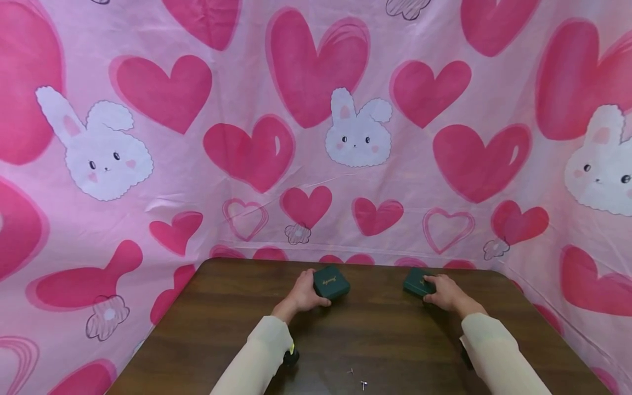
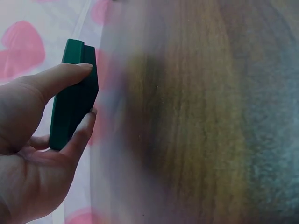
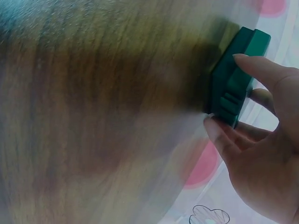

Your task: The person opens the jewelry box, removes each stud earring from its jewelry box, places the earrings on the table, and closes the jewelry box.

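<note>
Toward the far side of the table, my left hand (image 1: 305, 293) grips a small dark green box (image 1: 332, 282) with gold lettering on its lid. In the left wrist view the thumb lies along one side of that box (image 2: 74, 102) and the fingers wrap the other. My right hand (image 1: 443, 292) holds a second green box (image 1: 416, 281), also gold-lettered, farther right. The right wrist view shows this box (image 3: 238, 74) pinched between thumb and fingers, with a notched edge. Both lids look closed; their contents are hidden.
Two tiny shiny pieces, a metal one (image 1: 364, 385) and a smaller one (image 1: 351, 371), lie near the front of the brown wooden table (image 1: 375, 329). A pink cloth (image 1: 306, 164) printed with hearts and rabbits hangs behind and along the sides.
</note>
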Demonstrator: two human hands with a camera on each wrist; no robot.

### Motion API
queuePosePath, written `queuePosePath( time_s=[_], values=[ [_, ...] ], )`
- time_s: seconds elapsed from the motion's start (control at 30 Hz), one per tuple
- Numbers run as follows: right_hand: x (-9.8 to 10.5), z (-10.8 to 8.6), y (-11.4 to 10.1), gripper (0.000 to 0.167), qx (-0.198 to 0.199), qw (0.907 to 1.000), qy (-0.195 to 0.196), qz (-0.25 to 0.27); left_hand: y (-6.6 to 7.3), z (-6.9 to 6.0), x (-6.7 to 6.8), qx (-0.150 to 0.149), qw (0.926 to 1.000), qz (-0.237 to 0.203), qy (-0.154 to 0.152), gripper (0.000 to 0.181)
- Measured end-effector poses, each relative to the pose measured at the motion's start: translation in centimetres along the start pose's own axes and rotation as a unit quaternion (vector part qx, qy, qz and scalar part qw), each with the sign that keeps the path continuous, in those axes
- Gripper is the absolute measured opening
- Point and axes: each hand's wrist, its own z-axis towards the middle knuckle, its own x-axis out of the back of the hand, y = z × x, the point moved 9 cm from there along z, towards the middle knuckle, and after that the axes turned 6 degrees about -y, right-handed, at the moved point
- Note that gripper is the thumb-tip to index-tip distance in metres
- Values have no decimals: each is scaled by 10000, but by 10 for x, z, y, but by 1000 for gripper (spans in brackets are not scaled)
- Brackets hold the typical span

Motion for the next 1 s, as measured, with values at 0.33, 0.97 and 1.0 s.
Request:
queuePosePath(
  time_s=[0.33,0.97,1.0],
  values=[
    [1,-2,-1,64,-294,9994,-23,-188,15,-8,-6,-281,9993,3,-258,91],
    [4,-14,-25,44,-394,9980,163,-477,34,-14,-29,-592,9952,340,-699,88],
    [3,-15,-26,43,-383,9980,187,-472,35,-15,-31,-589,9950,321,-739,88]
  ],
)
